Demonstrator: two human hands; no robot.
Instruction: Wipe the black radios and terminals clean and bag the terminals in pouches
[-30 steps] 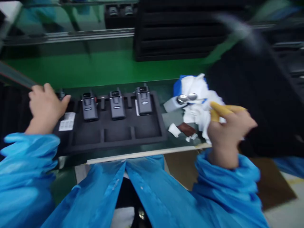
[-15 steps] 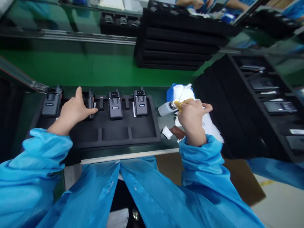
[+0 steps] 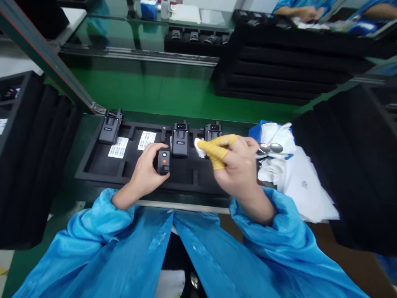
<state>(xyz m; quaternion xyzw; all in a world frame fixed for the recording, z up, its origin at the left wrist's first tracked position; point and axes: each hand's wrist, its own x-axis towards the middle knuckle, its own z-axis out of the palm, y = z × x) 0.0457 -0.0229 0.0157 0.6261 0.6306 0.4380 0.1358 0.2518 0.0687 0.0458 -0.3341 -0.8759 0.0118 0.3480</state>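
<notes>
My left hand [image 3: 148, 169] is wrapped round a black two-way radio [image 3: 163, 162], end-on to me, with a white and an orange button on top. It is held over the near side of a black foam tray [image 3: 108, 169]. My right hand [image 3: 237, 163], with yellow finger cots, pinches a small white wipe [image 3: 199, 147] above the tray's right part. In the tray stand a radio at the left [image 3: 111, 128], a middle radio [image 3: 180, 140] and a right radio [image 3: 212, 131], the last partly hidden by my right hand. Printed label sheets [image 3: 118, 147] lie in the left compartments.
Right of the tray are a blue box with white cloths [image 3: 276, 134], a bottle with a metal top [image 3: 263, 150] and white bags [image 3: 305, 186]. Black foam tray stacks stand at the left [image 3: 40, 165], right [image 3: 335, 165] and back [image 3: 279, 74]. Another person's hands [image 3: 307, 13] show at the top.
My left hand has lifted a radio out of the tray and brought it nearer. My right hand has moved left from the bottle with a white wipe. The view has shifted left.
</notes>
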